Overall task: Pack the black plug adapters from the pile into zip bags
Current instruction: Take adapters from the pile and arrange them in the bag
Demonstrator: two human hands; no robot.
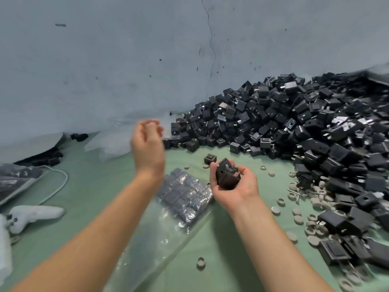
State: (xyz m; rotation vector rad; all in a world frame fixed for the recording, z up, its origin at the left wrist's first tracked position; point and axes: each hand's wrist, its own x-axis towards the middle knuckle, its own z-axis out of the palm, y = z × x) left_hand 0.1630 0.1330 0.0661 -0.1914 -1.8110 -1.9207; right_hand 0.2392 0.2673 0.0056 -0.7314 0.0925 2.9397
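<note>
Right grip curls round boxy matte-black plug adapters; left grip, blurred, curled, its hold unclear.

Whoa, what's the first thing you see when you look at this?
The huge pile of black plug adapters heaped against the wall on the right. Next, the right hand in the middle gripping a few adapters, with a filled zip bag lying just left of it.

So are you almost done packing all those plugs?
Not nearly. Done: one bag lies full on the green cloth. In hand: the right hand grips a few plugs, and the left hand is raised by the empty bags. Left: the huge pile by the wall.
</note>
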